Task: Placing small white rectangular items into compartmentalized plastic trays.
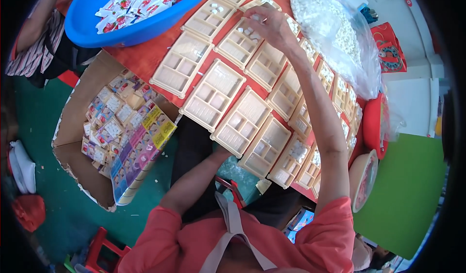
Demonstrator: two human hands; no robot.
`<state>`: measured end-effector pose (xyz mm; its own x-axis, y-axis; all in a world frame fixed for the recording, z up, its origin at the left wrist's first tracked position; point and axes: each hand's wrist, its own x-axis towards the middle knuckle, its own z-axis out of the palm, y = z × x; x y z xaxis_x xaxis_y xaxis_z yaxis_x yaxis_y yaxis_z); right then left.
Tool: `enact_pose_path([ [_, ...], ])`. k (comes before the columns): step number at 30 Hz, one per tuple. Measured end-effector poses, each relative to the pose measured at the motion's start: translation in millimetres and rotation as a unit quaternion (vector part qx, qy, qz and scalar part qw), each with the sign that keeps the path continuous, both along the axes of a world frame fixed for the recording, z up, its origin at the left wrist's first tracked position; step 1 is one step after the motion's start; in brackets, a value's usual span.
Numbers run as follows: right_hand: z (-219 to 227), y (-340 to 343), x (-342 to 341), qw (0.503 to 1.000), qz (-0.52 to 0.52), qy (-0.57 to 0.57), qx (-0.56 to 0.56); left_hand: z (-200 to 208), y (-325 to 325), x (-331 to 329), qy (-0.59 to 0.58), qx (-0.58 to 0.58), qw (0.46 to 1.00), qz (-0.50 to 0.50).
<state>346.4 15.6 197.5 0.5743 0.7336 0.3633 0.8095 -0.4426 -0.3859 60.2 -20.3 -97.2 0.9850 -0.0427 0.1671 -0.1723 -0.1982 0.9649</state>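
Note:
My right arm reaches across the table, and my right hand (273, 26) hovers over a cream divided tray (236, 47) near the far side. Its fingers are drawn together around small white pieces, and a few more white pieces (248, 31) lie in that tray just below. My left forearm (196, 180) runs up to the table's near edge. The hand at its end is hidden beneath a tray (241, 122) at that edge. Several trays at the left hold nothing white, while those along the right side, such as one tray (290, 161), contain white pieces.
A blue basin (82, 18) of printed sachets stands at the far left. Below it, a cardboard box (73, 142) holds packed trays. A clear plastic bag (335, 30) of white pieces lies far right, beside a red basin (374, 122) and a cream tub (361, 185). Another person's arm (39, 20) shows at left.

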Motion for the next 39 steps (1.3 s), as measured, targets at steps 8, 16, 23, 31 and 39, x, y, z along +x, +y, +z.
enact_pose_path([
  [8, 5.7, -8.1, -1.2, 0.995, 0.038, 0.037, -0.081, 18.1, -10.4, 14.5, -0.032, 0.078, 0.996, -0.033],
  [16, 67.3, -83.8, 20.2, 0.985, -0.116, -0.068, 0.109, -6.8, 15.5, -5.2, -0.012, -0.064, 0.99, -0.125],
  [23, 70.0, -288.9, 161.0, 0.922, -0.325, -0.112, -0.175, -6.6, -10.8, 0.6, 0.045, -0.179, 0.974, -0.128],
  [31, -11.9, -261.3, 220.2, 0.906, -0.347, -0.08, -0.23, -16.8, -5.6, -22.8, 0.118, -0.285, 0.944, -0.117],
  [39, -9.3, -267.0, 212.0, 0.883, -0.408, -0.041, -0.227, -28.5, -7.8, -16.1, 0.154, -0.421, 0.883, -0.14],
])
